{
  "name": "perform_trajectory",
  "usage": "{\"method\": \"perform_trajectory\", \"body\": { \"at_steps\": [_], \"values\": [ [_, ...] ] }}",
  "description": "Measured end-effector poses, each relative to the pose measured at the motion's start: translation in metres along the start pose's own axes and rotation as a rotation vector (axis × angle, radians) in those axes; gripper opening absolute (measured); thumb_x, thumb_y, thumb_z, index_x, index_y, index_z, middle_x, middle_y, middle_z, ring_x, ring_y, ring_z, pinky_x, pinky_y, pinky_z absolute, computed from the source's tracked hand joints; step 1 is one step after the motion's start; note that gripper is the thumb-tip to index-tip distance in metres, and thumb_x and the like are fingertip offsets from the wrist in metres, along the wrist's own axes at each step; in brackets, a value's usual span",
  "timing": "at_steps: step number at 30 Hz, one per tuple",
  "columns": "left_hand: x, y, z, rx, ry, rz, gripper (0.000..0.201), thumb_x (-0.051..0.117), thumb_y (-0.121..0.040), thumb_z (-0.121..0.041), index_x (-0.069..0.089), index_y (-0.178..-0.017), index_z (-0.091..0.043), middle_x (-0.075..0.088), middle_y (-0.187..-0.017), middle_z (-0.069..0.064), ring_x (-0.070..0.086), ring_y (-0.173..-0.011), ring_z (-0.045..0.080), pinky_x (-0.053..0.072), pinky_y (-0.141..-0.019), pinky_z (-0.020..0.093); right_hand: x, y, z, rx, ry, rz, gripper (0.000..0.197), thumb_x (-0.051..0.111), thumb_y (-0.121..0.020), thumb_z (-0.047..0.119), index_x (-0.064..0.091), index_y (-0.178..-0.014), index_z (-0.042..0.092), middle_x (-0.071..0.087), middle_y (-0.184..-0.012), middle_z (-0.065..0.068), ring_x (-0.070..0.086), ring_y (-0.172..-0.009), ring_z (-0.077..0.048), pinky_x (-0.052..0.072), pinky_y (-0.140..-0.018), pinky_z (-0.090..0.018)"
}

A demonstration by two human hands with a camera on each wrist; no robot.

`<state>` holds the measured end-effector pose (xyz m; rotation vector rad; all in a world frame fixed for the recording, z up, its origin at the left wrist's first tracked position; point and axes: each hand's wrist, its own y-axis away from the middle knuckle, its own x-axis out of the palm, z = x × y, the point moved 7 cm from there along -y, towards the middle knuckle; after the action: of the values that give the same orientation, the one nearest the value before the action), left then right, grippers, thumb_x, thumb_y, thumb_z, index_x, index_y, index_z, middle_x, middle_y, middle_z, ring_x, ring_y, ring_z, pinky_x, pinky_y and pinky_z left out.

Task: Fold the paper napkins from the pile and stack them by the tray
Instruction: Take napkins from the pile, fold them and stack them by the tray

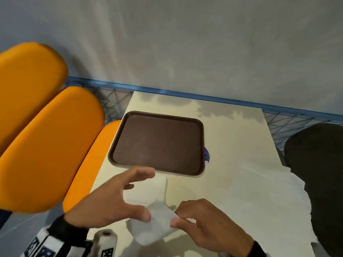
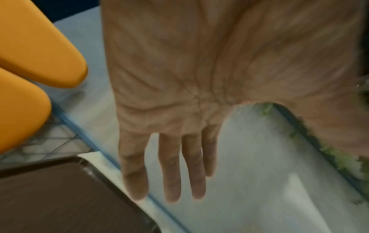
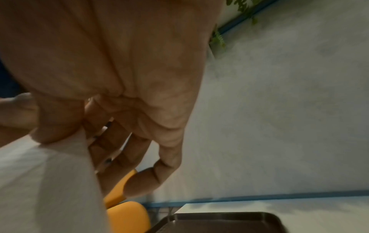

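A white paper napkin (image 1: 155,225) hangs just above the near table (image 1: 232,164) edge, pinched at its right corner by the right hand (image 1: 207,223) between thumb and forefinger. The left hand (image 1: 111,203) spreads wide, thumb touching the napkin's left edge — fingers straight in the wrist view. Beyond lies a folded napkin stack (image 1: 146,190), touching the brown tray (image 1: 157,143). Orange chairs (image 1: 46,136) stand left; a black-and-white patterned wristband (image 1: 55,243) is unreadable.

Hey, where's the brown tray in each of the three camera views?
Head: brown tray at centre, on the table beyond both hands.
Left wrist: bottom-left corner, beside the fingers.
Right wrist: bottom edge, right of centre.
Shared landmark: orange seats.
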<state>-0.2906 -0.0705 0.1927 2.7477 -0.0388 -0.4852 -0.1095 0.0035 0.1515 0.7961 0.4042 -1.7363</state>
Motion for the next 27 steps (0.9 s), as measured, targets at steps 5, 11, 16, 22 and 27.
{"method": "perform_trajectory", "body": {
  "at_steps": [5,11,16,22,27],
  "values": [
    [0.018,-0.016,0.068,-0.159,0.019,0.109,0.045,0.079,-0.075,-0.055,0.073,-0.11,-0.027,0.075,-0.106,-0.011,0.07,-0.099,0.011,0.055,-0.089,0.034,0.019,-0.043,0.006,0.073,-0.142,0.079,0.041,0.056,-0.098,0.047,0.054,-0.073,0.015,0.051,-0.067,0.003,0.045,-0.063,-0.009,0.033,-0.061,-0.028],
    [-0.036,-0.022,0.182,-0.402,0.28,-0.222,0.039,0.071,-0.089,-0.037,0.072,-0.099,0.0,0.076,-0.096,0.017,0.071,-0.094,0.039,0.054,-0.088,0.055,0.079,-0.063,-0.07,0.558,-0.635,0.043,0.026,0.079,-0.084,0.034,0.075,-0.093,0.01,0.077,-0.092,-0.003,0.067,-0.081,-0.01,0.047,-0.073,-0.025],
    [-0.052,-0.046,0.233,-0.544,0.326,-0.397,0.019,0.068,-0.093,-0.027,0.073,-0.091,-0.008,0.076,-0.087,0.008,0.071,-0.085,0.03,0.057,-0.076,0.04,0.097,-0.095,-0.097,0.795,-0.796,-0.36,0.015,0.069,-0.092,0.014,0.071,-0.078,0.01,0.065,-0.063,0.007,0.056,-0.057,-0.01,0.04,-0.052,-0.02],
    [-0.065,-0.066,0.26,-0.594,0.15,-0.546,0.029,0.071,-0.089,-0.02,0.058,-0.066,-0.008,0.057,-0.065,0.003,0.051,-0.063,0.022,0.042,-0.064,0.031,0.117,-0.106,-0.135,0.994,-0.583,-0.548,0.042,0.073,-0.082,0.026,0.051,-0.046,0.021,0.049,-0.047,0.013,0.049,-0.056,-0.017,0.04,-0.06,-0.031],
    [-0.067,-0.069,0.264,-0.605,0.053,-0.594,0.017,0.069,-0.091,-0.023,0.067,-0.082,-0.009,0.065,-0.076,0.002,0.058,-0.075,0.02,0.043,-0.067,0.028,0.125,-0.108,-0.14,1.048,-0.484,-0.632,0.044,0.075,-0.081,0.027,0.041,-0.055,0.019,0.045,-0.057,0.008,0.043,-0.056,-0.015,0.037,-0.06,-0.03]
  ]
}}
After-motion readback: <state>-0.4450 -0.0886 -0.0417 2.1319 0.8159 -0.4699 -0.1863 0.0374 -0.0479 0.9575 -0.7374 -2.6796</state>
